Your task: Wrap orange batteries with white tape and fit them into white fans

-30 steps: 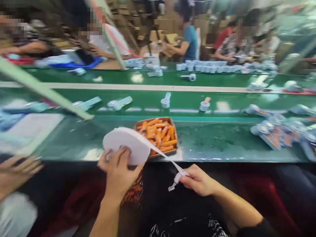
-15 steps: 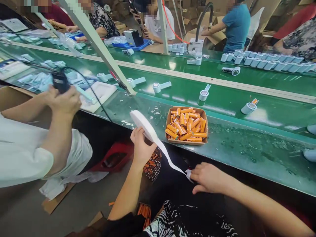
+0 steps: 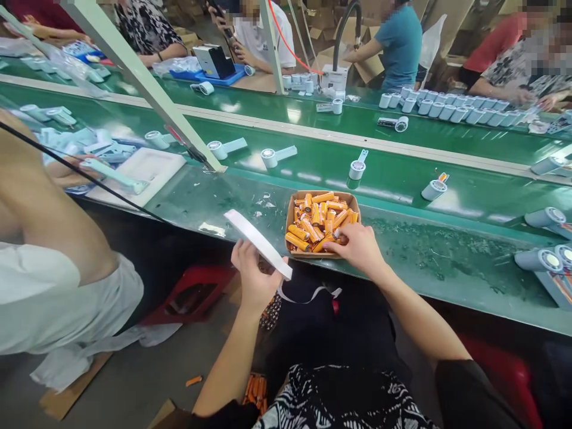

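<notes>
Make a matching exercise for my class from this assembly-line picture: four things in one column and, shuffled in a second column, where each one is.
Things
1. flat white roll of tape
2. orange cylindrical batteries
3. small red plastic stool
4. person's right hand

Places
A. on the floor under the edge of the green workbench
B. piled in an open brown cardboard box
C. held up in the person's left hand
D. reaching into the near edge of the box, fingers on the batteries

Pairs: 1-C, 2-B, 3-A, 4-D
</notes>
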`<state>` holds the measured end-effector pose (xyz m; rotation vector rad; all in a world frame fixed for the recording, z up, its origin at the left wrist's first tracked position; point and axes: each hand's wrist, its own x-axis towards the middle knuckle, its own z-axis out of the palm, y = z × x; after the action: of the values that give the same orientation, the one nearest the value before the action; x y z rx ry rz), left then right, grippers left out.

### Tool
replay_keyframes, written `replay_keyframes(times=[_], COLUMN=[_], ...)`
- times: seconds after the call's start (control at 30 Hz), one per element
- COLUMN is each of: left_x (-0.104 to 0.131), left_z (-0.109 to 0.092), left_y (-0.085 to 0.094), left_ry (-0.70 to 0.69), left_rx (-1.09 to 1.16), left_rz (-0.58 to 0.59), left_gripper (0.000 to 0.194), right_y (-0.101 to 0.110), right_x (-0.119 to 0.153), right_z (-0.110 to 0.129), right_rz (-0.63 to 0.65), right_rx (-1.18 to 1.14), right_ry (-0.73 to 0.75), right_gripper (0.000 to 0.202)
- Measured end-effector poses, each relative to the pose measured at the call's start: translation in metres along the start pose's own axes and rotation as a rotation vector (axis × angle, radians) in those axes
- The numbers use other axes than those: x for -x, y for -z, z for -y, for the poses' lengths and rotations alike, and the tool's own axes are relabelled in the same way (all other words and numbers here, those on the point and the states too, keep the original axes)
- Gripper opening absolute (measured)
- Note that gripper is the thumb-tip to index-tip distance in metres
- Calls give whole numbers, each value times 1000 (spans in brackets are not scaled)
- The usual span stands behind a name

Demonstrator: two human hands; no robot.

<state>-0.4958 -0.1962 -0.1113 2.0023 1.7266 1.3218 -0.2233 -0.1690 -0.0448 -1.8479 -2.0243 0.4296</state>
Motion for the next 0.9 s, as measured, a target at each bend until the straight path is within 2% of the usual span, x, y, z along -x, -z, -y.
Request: replay_keyframes(times=[0.1, 0.17, 0.3, 0.33, 0.4, 0.47, 0.57, 0.7, 0.8, 0.9], left_x=[2, 1, 0, 0, 0, 0, 0, 3, 4, 4], left_z=[-10, -17, -28, -30, -34, -37, -45, -57, -62, -66], left_y=[-5, -7, -5, -4, 0, 4, 11, 15, 13, 10], left_ry=[-61, -127, -271, -307, -385, -435, -487, -544, -567, -595], left_rx=[-30, -66, -151, -171, -213, -258, -312, -377, -420, -423], left_rz=[-22, -38, 8, 25, 48, 85, 169, 210, 220, 202], left_gripper=[70, 64, 60, 60, 61, 61, 59, 60, 60, 60], right_y=[-3, -2, 1, 2, 7, 15, 37, 66, 70, 62], right_x=[2, 4, 13, 17, 27, 37, 50, 53, 51, 51], right_z=[1, -1, -4, -4, -2, 0, 3, -4, -9, -8], right_rz=[-38, -66, -225, -253, -236, -162, -98, -121, -140, -141], right_rx=[-193, -461, -1195, -1309, -1395, -1381, -1286, -826, -531, -384], right_ry=[37, 99, 117, 106, 101, 124, 171, 163, 124, 119], right_gripper=[32, 28, 43, 48, 53, 54, 46, 31, 29, 35])
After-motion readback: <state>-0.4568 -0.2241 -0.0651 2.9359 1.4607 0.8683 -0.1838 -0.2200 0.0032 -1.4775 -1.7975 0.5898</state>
